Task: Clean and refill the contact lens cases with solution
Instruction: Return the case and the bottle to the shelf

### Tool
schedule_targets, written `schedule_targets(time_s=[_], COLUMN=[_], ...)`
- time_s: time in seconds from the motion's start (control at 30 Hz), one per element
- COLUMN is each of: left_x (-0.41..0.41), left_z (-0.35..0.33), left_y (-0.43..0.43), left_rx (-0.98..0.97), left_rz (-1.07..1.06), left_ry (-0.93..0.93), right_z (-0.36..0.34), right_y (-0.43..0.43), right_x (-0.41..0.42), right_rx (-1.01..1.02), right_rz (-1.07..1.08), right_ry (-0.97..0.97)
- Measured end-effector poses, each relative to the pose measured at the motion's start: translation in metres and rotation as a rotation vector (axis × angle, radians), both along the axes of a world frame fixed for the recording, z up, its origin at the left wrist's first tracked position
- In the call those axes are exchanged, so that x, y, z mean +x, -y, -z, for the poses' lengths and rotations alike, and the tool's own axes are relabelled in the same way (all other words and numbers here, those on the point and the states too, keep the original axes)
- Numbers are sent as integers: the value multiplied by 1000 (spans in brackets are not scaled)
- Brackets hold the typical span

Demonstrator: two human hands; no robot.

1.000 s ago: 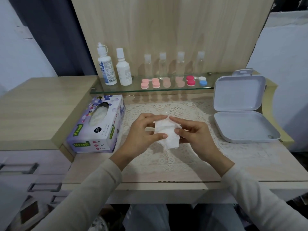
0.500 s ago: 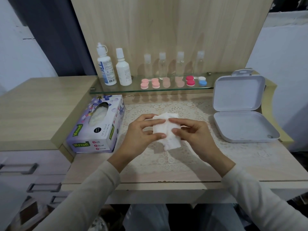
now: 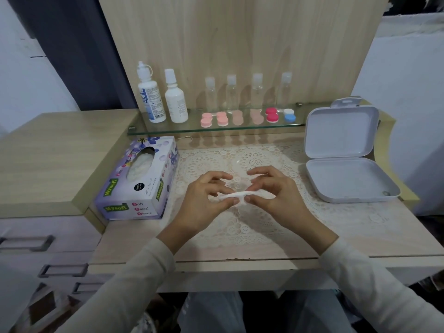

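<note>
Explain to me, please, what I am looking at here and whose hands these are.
There is no machine: a person works with bare hands, filmed by a camera worn on the head that looks forward and down. The left hand and right hand pinch a white tissue between them above a lace mat. To the left lies a tissue box; to the right, an open white box. On the glass shelf behind stand two white bottles, four small clear bottles and a row of small round lens cases.
</note>
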State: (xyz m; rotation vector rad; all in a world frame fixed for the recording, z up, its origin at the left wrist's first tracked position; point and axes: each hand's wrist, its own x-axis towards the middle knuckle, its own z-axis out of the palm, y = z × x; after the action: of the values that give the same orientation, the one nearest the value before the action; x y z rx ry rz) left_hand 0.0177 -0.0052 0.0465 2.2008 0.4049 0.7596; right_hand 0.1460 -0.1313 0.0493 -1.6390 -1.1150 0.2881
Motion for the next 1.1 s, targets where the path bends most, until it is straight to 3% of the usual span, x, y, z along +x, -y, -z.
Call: schedule_targets(time_s=[0.13, 0.33, 0.53, 0.6, 0.7, 0.93, 1.1], left_x=[-1, 0, -17, -26, -38, -40, -40], left_z=[4, 11, 32, 41, 50, 54, 54], left_y=[4, 6, -28, -38, -43, -43, -42], left_rx=[-42, -100, 69, 169, 254, 282, 282], left_rz=[-29, 12, -120, -190, -230, -231, -224], left_ry=[-9, -52, -227, -323, -386, -391, -398], right_z=[1, 9, 19, 28, 47, 48, 48], right_y=[4, 8, 22, 25, 31, 37, 37], right_x=[-2, 4, 29, 28, 12, 10, 16], right_rx=[-44, -13, -8, -67, -217, -267, -356], right_rz=[-84, -11, 164, 130, 28, -12, -38], right_ry=[-22, 11, 573, 656, 627, 474, 535])
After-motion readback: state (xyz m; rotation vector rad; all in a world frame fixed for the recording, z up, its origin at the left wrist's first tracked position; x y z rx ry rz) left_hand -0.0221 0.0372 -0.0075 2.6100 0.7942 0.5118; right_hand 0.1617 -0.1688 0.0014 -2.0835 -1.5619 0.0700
